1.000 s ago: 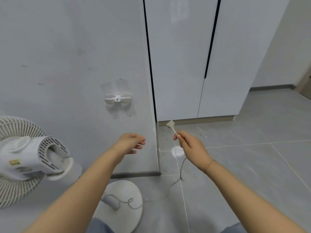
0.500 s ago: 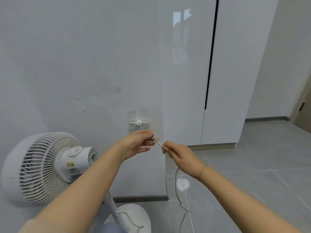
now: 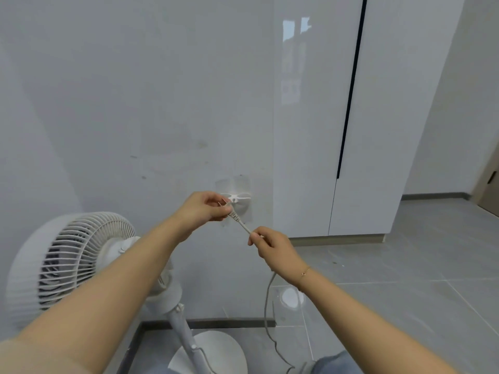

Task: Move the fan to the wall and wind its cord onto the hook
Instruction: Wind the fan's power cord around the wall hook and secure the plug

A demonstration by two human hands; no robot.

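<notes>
A: Start with the big piece. The white round-caged pedestal fan [image 3: 73, 261] stands on its round white base on the grey tiled floor [image 3: 405, 292], low at the left and just beside the pale grey wall [image 3: 135, 103]. So the move looks done, I'd judge.

B: Agreed. What worries me is the thin grey-white power cord [image 3: 267, 300]. It hangs slack from the right hand and runs down across the floor near the base. If the winding pulls it taut, it could tug the fan off balance, or snag under the base.

A: And the hands?

B: The left hand [image 3: 201, 211] has its grip closed around the plug end of the cord, right up against the small white winged plastic hook [image 3: 236, 198] stuck to the wall. The right hand [image 3: 272, 245] pinches the cord a little further down, so a short stretch runs straight between them.

A: That hook sits on a clear adhesive pad, it seems.

B: Which is my second risk: a hard pull sideways could peel it away. Also, the wings are small, so a loose first turn may slip off before the next one pins it.
</notes>
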